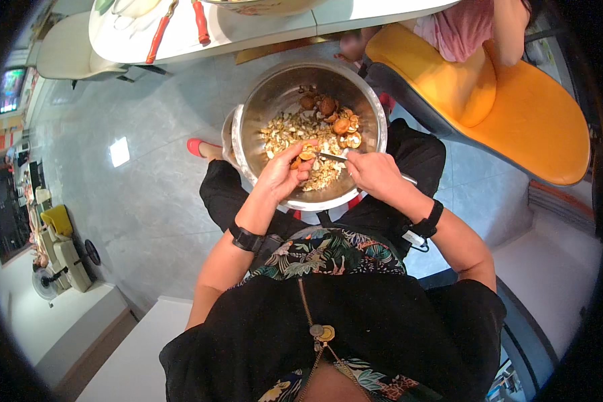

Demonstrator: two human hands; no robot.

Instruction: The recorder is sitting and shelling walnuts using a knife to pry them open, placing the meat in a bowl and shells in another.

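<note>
A large round metal pot (378, 100) sits at my lap. Loose walnut pieces (291, 128) cover much of its bottom, and several whole or cracked walnuts (327, 106) lie at its far right side. Above the pieces, my left hand (286, 171) holds a cracked walnut (307, 152) between its fingers, with another bit of shell at the fingertips. My right hand (374, 171) grips a thin metal pick or narrow blade (331, 157); its tip touches or nearly touches the held walnut. What end of the tool lies inside my fist is hidden.
Beyond the pot stands a white table (261, 32) with red-handled tools (158, 40) and a bowl (266, 7) on it. A person in pink (457, 30) sits at the right on an orange chair (532, 125). A pale chair (70, 47) stands at the far left.
</note>
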